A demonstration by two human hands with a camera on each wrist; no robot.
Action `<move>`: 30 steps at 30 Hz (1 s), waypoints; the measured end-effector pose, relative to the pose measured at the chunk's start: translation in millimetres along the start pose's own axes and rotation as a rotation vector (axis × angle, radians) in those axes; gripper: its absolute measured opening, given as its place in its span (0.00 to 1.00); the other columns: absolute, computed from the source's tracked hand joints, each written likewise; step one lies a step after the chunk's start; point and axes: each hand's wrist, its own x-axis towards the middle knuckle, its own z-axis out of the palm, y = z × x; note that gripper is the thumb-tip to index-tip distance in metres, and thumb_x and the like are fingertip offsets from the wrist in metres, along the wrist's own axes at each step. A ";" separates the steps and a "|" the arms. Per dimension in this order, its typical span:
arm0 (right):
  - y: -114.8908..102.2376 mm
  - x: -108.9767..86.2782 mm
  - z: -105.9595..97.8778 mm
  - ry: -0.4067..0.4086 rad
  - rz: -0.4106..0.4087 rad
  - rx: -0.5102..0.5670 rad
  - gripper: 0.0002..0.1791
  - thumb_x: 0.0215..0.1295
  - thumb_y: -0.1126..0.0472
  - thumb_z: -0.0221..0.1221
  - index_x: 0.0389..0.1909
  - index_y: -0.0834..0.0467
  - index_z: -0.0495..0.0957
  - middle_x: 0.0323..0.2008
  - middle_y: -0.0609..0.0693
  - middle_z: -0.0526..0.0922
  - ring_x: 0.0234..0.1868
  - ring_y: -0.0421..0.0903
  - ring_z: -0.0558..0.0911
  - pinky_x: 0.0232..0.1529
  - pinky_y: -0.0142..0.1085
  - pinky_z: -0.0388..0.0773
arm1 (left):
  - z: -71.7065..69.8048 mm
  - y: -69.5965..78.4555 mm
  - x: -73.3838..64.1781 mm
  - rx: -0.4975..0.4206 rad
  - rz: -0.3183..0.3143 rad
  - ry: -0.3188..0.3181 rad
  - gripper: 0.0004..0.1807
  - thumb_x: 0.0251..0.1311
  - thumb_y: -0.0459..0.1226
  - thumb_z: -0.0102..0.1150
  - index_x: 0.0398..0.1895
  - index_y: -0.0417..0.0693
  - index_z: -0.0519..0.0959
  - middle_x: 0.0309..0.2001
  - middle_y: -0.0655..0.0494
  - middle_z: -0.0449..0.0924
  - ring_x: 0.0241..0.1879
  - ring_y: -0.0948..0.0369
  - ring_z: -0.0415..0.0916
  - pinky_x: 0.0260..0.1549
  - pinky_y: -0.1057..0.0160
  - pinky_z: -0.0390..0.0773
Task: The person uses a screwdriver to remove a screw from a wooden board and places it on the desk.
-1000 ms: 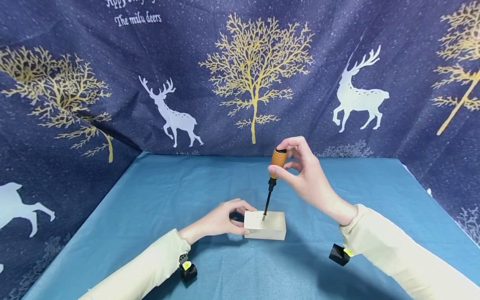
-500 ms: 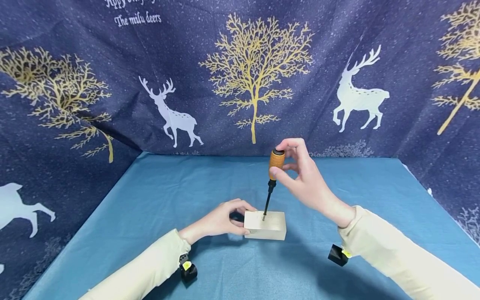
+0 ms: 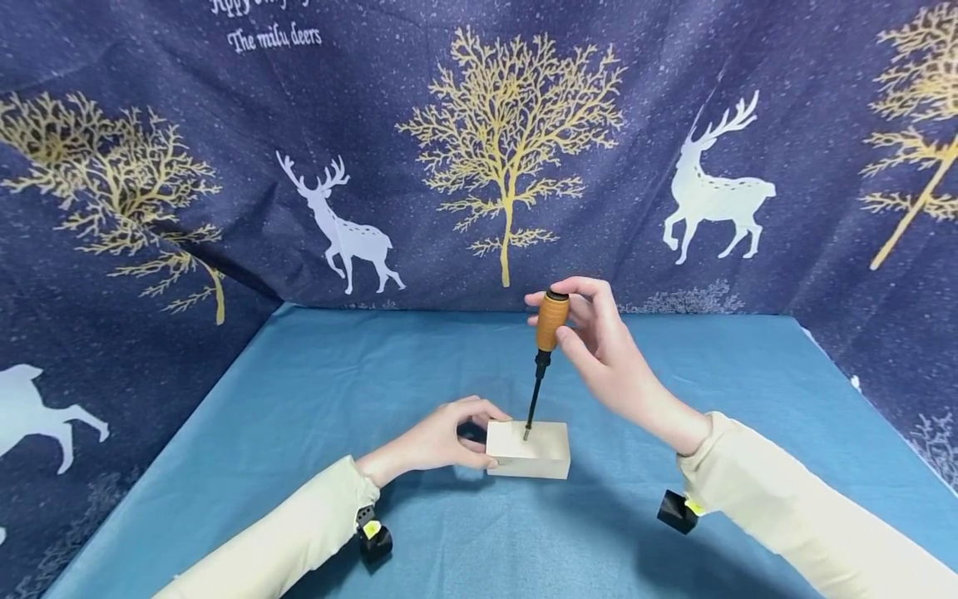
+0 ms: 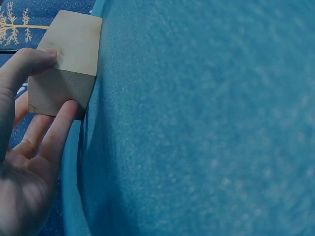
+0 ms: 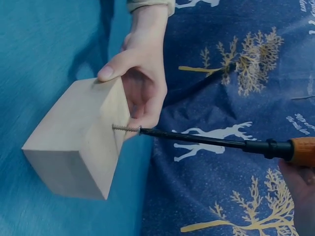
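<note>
A screw (image 5: 126, 128) stands in the top of a pale block (image 3: 528, 467) on blue cloth (image 3: 419, 358), a tilted screwdriver (image 3: 537, 387) at its head.
The left hand (image 3: 441, 433) grips the block's end; the right hand (image 3: 614, 358), raised above, holds the orange handle (image 3: 552, 324) between thumb and fingers. Only the right wrist view shows the screw's thread clearly.
</note>
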 end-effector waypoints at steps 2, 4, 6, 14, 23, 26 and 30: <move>0.7 -0.6 0.5 0.038 0.008 -0.038 0.20 0.75 0.70 0.45 0.64 0.62 0.54 0.63 0.59 0.73 0.56 0.37 0.79 0.53 0.29 0.81 | 0.3 -0.8 0.4 -0.001 0.005 -0.001 0.28 0.51 0.33 0.74 0.57 0.54 0.79 0.52 0.49 0.76 0.51 0.61 0.77 0.45 0.68 0.87; 0.9 -0.2 0.5 0.090 0.026 -0.096 0.21 0.73 0.70 0.50 0.62 0.62 0.56 0.61 0.55 0.72 0.52 0.37 0.78 0.46 0.27 0.80 | 0.3 -1.3 0.7 -0.004 0.009 -0.002 0.28 0.51 0.34 0.74 0.57 0.54 0.79 0.52 0.49 0.76 0.51 0.60 0.77 0.45 0.68 0.87; 0.7 0.4 0.3 0.136 0.046 -0.145 0.23 0.69 0.69 0.57 0.60 0.62 0.59 0.56 0.51 0.71 0.47 0.37 0.76 0.41 0.25 0.79 | 0.1 -1.9 1.0 -0.006 0.010 -0.003 0.27 0.52 0.34 0.74 0.57 0.55 0.79 0.52 0.49 0.76 0.51 0.60 0.77 0.45 0.68 0.87; 0.6 2.7 -2.7 0.075 0.027 0.002 0.22 0.70 0.72 0.54 0.60 0.64 0.58 0.55 0.54 0.73 0.53 0.38 0.79 0.51 0.27 0.82 | 0.0 -3.8 0.9 -0.011 0.000 0.001 0.28 0.51 0.34 0.74 0.57 0.55 0.79 0.52 0.50 0.76 0.52 0.59 0.77 0.45 0.67 0.87; 1.9 0.5 -0.5 0.116 0.060 0.035 0.20 0.70 0.74 0.51 0.58 0.64 0.55 0.57 0.54 0.74 0.52 0.39 0.79 0.48 0.27 0.81 | -0.1 -3.8 0.6 -0.016 -0.003 -0.006 0.27 0.52 0.34 0.74 0.57 0.56 0.79 0.53 0.50 0.76 0.52 0.58 0.76 0.45 0.67 0.87; 1.7 1.7 -1.9 0.190 0.095 -0.073 0.25 0.64 0.72 0.61 0.55 0.65 0.58 0.53 0.45 0.71 0.46 0.39 0.75 0.39 0.25 0.78 | 0.0 -4.0 0.8 -0.016 -0.004 -0.007 0.28 0.52 0.34 0.74 0.57 0.56 0.79 0.53 0.50 0.76 0.52 0.58 0.76 0.46 0.67 0.87; 0.5 3.7 -5.3 0.199 0.129 -0.065 0.25 0.62 0.72 0.63 0.55 0.63 0.61 0.49 0.41 0.69 0.45 0.39 0.76 0.41 0.24 0.80 | -0.4 -3.5 0.2 -0.010 -0.008 -0.003 0.28 0.51 0.34 0.74 0.57 0.57 0.79 0.53 0.51 0.76 0.52 0.59 0.76 0.45 0.67 0.87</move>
